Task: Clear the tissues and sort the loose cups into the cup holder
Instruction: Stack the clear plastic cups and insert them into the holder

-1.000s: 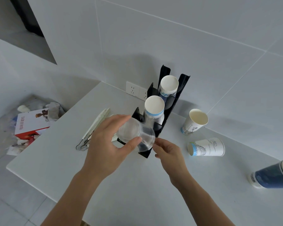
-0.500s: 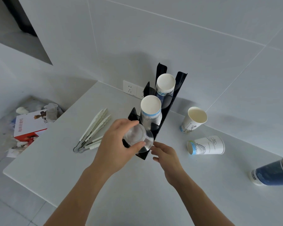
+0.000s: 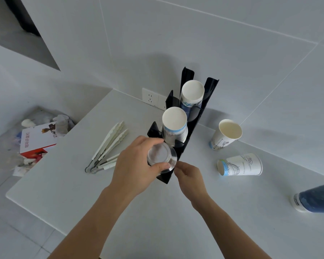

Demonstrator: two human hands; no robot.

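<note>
- Crumpled tissues (image 3: pixel 61 119) are seen in a bin at far left, half hidden beside a booklet (image 3: pixel 38 138).
- A clear cup (image 3: pixel 161 157) is pinched in the left hand (image 3: pixel 137 165), now lowered over the cup holder (image 3: pixel 192 124)'s front slot.
- The right hand (image 3: pixel 190 177) is curled at the holder's base; its grip cannot be told.
- A navy cup (image 3: pixel 315 199) is cut off at right.

the dark blue cup (image 3: pixel 315 199) is cut off by the right edge. the left hand (image 3: pixel 137 165) hides the cup holder (image 3: pixel 193 126) front slot; print on the box (image 3: pixel 38 137) is unreadable.
</note>
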